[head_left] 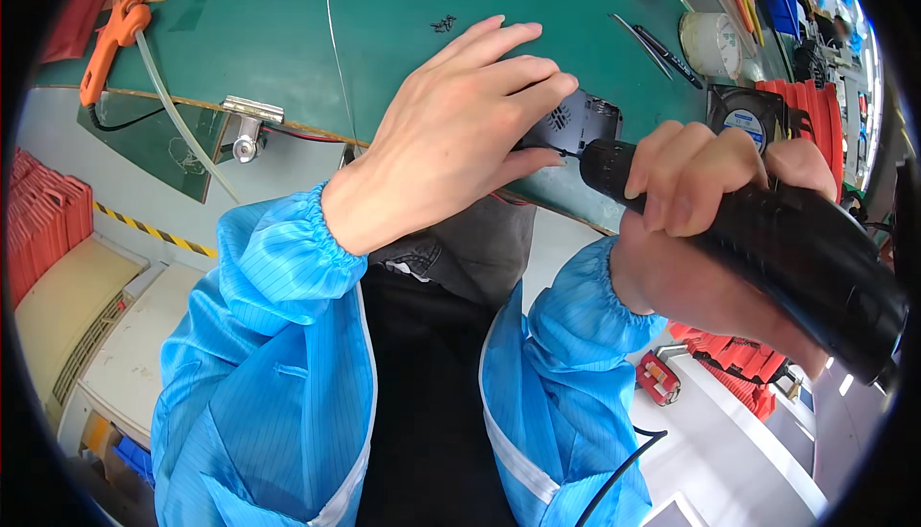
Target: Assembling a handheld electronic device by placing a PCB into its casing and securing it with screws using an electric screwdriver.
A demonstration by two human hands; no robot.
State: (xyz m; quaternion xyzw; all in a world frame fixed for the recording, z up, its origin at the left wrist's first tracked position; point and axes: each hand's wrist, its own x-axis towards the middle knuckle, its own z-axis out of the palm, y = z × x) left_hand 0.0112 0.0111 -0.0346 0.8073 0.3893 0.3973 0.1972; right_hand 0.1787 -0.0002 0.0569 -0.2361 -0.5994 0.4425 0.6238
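My right hand (710, 191) is wrapped round a black electric screwdriver (806, 258), held aslant with its tip pointing left. The screwdriver's bit reaches the near edge of a small dark grey case (595, 119) with a pattern of vent holes. My left hand (470, 105) grips that case from the left, its fingers over the top and its thumb at the near side, close to the bit. Part of the case is hidden under those fingers. Beyond my left hand, a little heap of black screws (443, 23) lies on the green mat (259, 28).
Tweezers (662, 47) and a black cooling fan (739, 115) are at the right, beside whitish spools (710, 43). An orange glue gun (115, 28) rests at the far left. A metal clip (251, 124) sits on the table's front edge. Red trays (48, 210) are stacked at the left.
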